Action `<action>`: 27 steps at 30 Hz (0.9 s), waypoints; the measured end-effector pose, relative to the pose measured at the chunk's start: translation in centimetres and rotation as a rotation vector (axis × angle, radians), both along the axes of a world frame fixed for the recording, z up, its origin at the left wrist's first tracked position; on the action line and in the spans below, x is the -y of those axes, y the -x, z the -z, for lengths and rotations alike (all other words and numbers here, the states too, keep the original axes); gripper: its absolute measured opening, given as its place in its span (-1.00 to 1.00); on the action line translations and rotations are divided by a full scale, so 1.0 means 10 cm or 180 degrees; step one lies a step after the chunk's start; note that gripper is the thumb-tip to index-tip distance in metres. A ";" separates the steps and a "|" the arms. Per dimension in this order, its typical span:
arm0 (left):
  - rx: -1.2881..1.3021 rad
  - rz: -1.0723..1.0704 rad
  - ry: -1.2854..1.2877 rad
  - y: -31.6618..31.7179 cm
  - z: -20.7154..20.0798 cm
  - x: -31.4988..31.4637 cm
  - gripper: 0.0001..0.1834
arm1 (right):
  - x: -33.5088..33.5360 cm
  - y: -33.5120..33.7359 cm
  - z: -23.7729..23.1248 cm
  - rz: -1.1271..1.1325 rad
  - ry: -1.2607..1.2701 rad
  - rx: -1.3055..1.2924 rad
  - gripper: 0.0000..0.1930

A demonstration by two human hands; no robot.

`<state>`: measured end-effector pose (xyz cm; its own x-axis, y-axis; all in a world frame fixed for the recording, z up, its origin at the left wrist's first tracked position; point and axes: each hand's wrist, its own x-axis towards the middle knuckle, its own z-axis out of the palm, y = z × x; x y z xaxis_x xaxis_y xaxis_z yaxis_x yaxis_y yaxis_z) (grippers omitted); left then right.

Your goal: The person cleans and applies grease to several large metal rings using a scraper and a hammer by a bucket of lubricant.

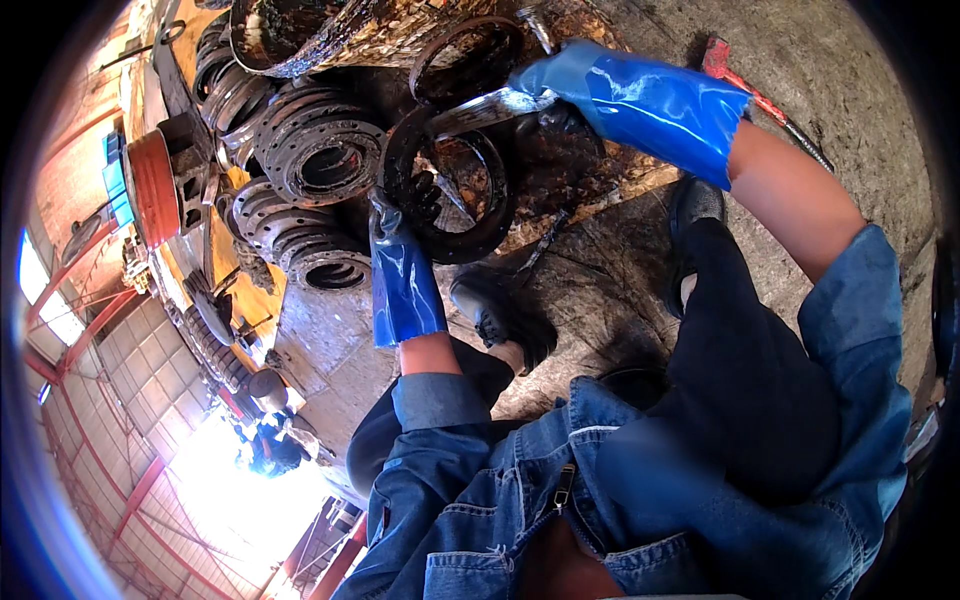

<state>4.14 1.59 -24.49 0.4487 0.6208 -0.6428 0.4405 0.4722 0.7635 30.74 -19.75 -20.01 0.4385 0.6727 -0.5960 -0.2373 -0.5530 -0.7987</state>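
Both of my hands wear long blue rubber gloves, stained dark at the fingers. My left hand [392,218] is closed on the left side of a dark, greasy metal ring [497,190], which stands tilted in front of me. My right hand [572,75] is closed around a flat, shiny metal blade [478,112], like a scraper. Its tip reaches the upper edge of the ring; whether it touches cannot be told. A short bright metal bar [537,30] sticks up beside the right glove. Behind the blade is another thin, rusty ring [420,72].
Stacks of greasy flanged rings [325,160] stand on the left, with more flanges [335,272] below them. A large grimy cylinder [300,35] lies at the far side. A red-headed hammer [717,58] rests on the concrete at right. My shoes [505,320] are close to the ring.
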 end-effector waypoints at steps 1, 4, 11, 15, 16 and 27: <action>0.0008 0.0004 0.0005 -0.01 0.01 0.00 -0.30 | -0.02 0.00 -0.04 -0.0104 0.0008 0.0125 -0.67; 0.0033 0.0013 0.0019 -0.04 0.08 -0.05 -0.28 | -0.13 0.14 -0.10 -0.0241 0.0025 0.0159 -0.68; 0.0299 -0.0264 0.0445 -0.05 0.01 -0.10 -0.29 | 0.08 0.37 -0.45 -0.1295 -0.0329 0.0311 -0.85; 0.0392 -0.0062 0.0242 -0.21 -0.14 0.00 -0.15 | 0.16 0.59 -0.09 -0.1665 -0.1305 0.1672 -0.70; 0.0433 0.0026 0.0252 -0.21 -0.13 -0.02 -0.10 | 0.20 0.61 -0.07 -0.1992 -0.1102 0.1882 -0.65; -0.0073 -0.0100 0.0240 -0.30 -0.12 -0.17 -0.11 | 0.42 0.58 -0.25 -0.3073 -0.0967 0.2370 -0.55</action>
